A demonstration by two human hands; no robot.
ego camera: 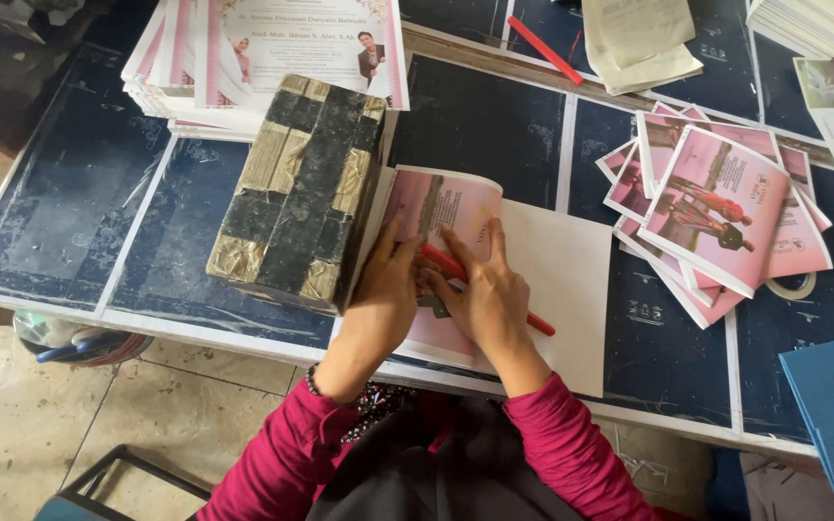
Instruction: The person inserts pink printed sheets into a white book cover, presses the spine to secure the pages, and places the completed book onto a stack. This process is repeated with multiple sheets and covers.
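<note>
Hands press a pink card point(441, 207): left hand point(385, 289) flat, right hand point(486, 294) gripping a red stick point(537, 323).

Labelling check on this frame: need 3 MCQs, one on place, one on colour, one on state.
1. Where is the taped block?
A. left of the hands
B. on the floor
C. on the card pile at right

2. What colour is the stick under the right hand?
A. green
B. red
C. white

3. How does the pink sheet lie?
A. rolled into a tube
B. folded over, both hands pressing it
C. torn in two

Answers:
1 A: the block stands on the table beside the left hand.
2 B: its red end shows past the right hand.
3 B: its top edge curls over and both hands rest flat on it.
</note>
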